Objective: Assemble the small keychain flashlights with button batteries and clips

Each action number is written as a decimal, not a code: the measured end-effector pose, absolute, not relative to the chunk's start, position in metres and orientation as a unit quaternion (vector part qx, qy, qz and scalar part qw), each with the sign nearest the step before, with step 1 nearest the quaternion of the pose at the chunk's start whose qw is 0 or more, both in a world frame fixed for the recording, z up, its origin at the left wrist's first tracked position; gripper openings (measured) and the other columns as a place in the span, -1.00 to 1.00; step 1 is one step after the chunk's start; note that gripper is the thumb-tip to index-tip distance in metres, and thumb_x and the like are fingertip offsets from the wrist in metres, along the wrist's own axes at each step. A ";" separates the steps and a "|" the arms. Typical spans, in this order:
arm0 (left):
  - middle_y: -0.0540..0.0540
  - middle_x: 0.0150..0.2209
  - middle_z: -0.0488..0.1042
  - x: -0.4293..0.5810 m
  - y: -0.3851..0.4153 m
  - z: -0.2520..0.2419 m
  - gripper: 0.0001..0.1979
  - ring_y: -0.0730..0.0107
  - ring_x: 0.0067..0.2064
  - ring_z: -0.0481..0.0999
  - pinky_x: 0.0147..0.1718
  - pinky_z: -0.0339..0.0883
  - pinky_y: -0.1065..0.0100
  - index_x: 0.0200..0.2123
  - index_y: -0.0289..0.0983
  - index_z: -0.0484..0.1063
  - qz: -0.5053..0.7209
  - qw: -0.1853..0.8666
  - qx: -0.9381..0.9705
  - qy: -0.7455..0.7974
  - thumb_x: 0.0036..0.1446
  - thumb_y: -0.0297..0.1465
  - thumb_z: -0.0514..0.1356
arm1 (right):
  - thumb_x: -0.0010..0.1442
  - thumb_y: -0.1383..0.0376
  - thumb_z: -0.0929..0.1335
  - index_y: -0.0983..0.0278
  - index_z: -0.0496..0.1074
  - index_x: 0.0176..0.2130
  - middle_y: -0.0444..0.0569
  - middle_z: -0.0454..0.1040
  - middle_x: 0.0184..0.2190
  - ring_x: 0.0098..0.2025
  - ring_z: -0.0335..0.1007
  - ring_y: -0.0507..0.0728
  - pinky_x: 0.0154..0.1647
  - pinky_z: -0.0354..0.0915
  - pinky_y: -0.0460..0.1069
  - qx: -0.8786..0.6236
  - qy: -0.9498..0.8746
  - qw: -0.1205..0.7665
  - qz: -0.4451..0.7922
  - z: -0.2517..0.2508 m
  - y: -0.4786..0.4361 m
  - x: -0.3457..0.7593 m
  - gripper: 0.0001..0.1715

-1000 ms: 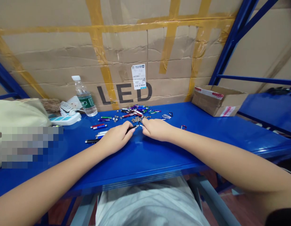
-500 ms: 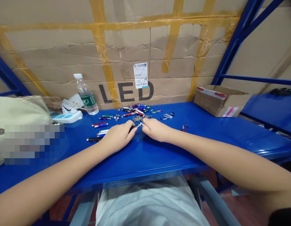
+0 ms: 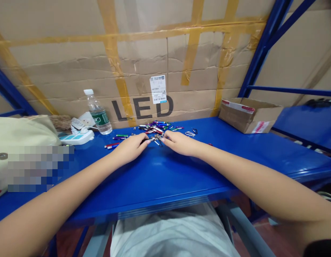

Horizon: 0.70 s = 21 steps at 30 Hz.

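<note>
Over the blue table (image 3: pixel 154 178), my left hand (image 3: pixel 131 147) is closed around a slim dark pen-like tube (image 3: pixel 148 139) with a silvery end, mostly hidden by the fingers. My right hand (image 3: pixel 180 142) faces it, thumb and fingers pinched at a small metal clip (image 3: pixel 158 142) by the tube's tip. How the clip and tube are joined is too small to tell. Small round brownish metal pieces (image 3: pixel 156 136) lie just beyond the fingertips. Behind them is a heap of coloured metal tubes (image 3: pixel 161 125). More tubes (image 3: pixel 119 136) lie left of my left hand.
Carabiners (image 3: pixel 190 134) lie right of the heap. A water bottle (image 3: pixel 99 116) and a white power strip (image 3: pixel 78 137) stand at the left, by a pale bag (image 3: pixel 26 132). An open cardboard box (image 3: pixel 235 114) sits at the right. A big taped carton (image 3: pixel 197 78) forms the back.
Both hands have moved slightly away from me, closer to the small round pieces. The dark tube now shows less between the fingers, and a clip shape hangs below the fingertips.
</note>
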<state>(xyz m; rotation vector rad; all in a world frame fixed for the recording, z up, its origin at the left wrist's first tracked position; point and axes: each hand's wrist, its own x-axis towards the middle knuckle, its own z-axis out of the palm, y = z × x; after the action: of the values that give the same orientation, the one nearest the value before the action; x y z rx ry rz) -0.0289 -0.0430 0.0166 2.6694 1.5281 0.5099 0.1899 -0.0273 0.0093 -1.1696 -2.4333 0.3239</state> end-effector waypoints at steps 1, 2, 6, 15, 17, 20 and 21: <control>-0.12 -0.25 0.51 -0.028 -0.032 0.021 -0.67 0.16 -0.21 0.49 -0.22 0.29 0.24 -0.23 -0.25 0.37 0.163 0.008 0.854 0.494 0.28 -0.18 -0.07 | 0.29 0.16 0.19 0.27 0.33 -0.23 0.00 0.49 -0.28 -0.31 0.36 0.11 -0.34 0.16 -0.05 -0.439 -0.862 0.223 0.121 0.010 -0.023 0.195 -0.74; -0.12 -0.26 0.52 -0.026 -0.020 0.026 -0.67 0.17 -0.22 0.49 -0.23 0.29 0.25 -0.25 -0.26 0.38 0.163 0.003 0.854 0.494 0.28 -0.19 -0.07 | 0.27 0.18 0.22 0.26 0.33 -0.20 -0.01 0.49 -0.29 -0.31 0.37 0.11 -0.35 0.17 -0.05 -0.457 -0.850 0.232 0.123 0.012 -0.019 0.199 -0.78; -0.16 -0.21 0.53 -0.006 0.036 0.039 -0.66 0.19 -0.18 0.49 -0.23 0.29 0.29 -0.22 -0.28 0.40 0.151 -0.039 0.848 0.506 0.28 -0.21 -0.07 | 0.22 0.26 0.24 0.26 0.35 -0.15 0.00 0.51 -0.25 -0.27 0.39 0.13 -0.33 0.19 -0.05 -0.492 -0.828 0.241 0.120 0.018 -0.012 0.213 -0.80; -0.29 0.00 0.45 0.006 0.086 0.052 -0.68 -0.02 -0.01 0.43 -0.10 0.26 0.10 -0.08 -0.30 0.42 0.070 -0.143 0.788 0.595 0.21 -0.33 -0.02 | 0.21 0.26 0.24 0.27 0.41 -0.13 0.04 0.51 -0.13 -0.14 0.41 0.17 -0.23 0.24 -0.03 -0.463 -0.864 0.172 0.100 0.019 -0.010 0.220 -0.74; -0.23 -0.04 0.48 -0.012 0.080 0.061 -0.69 0.06 -0.06 0.46 -0.13 0.28 0.16 -0.10 -0.27 0.44 0.044 -0.141 0.790 0.595 0.18 -0.35 -0.01 | 0.19 0.27 0.25 0.27 0.44 -0.16 0.02 0.53 -0.16 -0.16 0.42 0.16 -0.23 0.24 -0.03 -0.449 -0.873 0.167 0.088 0.017 -0.007 0.221 -0.74; -0.17 -0.16 0.54 -0.051 0.065 0.072 -0.72 0.16 -0.16 0.49 -0.19 0.29 0.27 -0.19 -0.27 0.50 -0.055 -0.108 0.804 0.582 0.11 -0.34 0.07 | 0.18 0.27 0.26 0.25 0.47 -0.17 0.01 0.54 -0.19 -0.20 0.43 0.15 -0.25 0.25 -0.03 -0.445 -0.879 0.156 0.072 0.014 -0.004 0.222 -0.74; -0.15 -0.18 0.54 -0.065 0.058 0.072 -0.72 0.18 -0.18 0.49 -0.20 0.29 0.30 -0.19 -0.27 0.50 -0.100 -0.087 0.806 0.577 0.09 -0.32 0.09 | 0.18 0.26 0.27 0.24 0.48 -0.16 0.00 0.54 -0.18 -0.20 0.43 0.15 -0.25 0.25 -0.03 -0.444 -0.880 0.153 0.065 0.013 -0.002 0.222 -0.73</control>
<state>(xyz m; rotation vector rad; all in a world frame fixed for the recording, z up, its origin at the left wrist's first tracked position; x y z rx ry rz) -0.0651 0.0584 0.0721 2.6817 1.9220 -0.3339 0.2224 -0.0020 0.0127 -1.2736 -2.5254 0.1877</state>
